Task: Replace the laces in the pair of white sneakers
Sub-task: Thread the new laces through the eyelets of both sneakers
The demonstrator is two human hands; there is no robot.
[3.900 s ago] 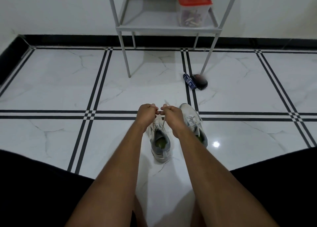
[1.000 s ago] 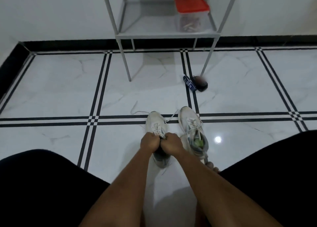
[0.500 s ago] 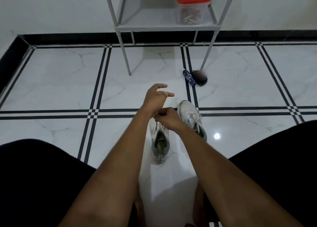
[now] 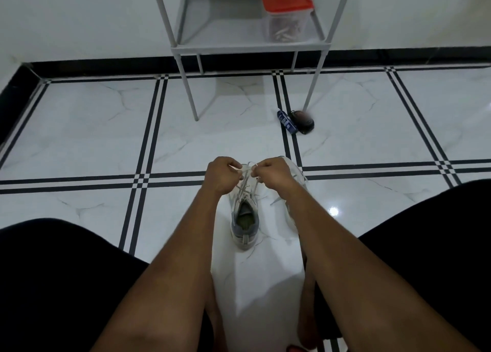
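Two white sneakers stand side by side on the tiled floor, heels toward me. The left sneaker point(image 4: 244, 219) shows its grey heel and open mouth. Its white lace point(image 4: 247, 185) runs up from the eyelets in two strands. My left hand point(image 4: 221, 175) pinches one strand and my right hand point(image 4: 273, 172) pinches the other, both raised above the toe. The right sneaker point(image 4: 297, 176) is mostly hidden behind my right forearm.
A white metal shelf unit point(image 4: 249, 47) stands at the far wall and holds a clear box with a red lid point(image 4: 285, 11). A blue packet point(image 4: 285, 122) and a dark bundle point(image 4: 303, 120) lie by its leg. My black-clad legs frame both sides.
My left hand, spread open above the shoe half a second ago, has closed on a lace strand. Both hands now hold the strands apart at the same height.
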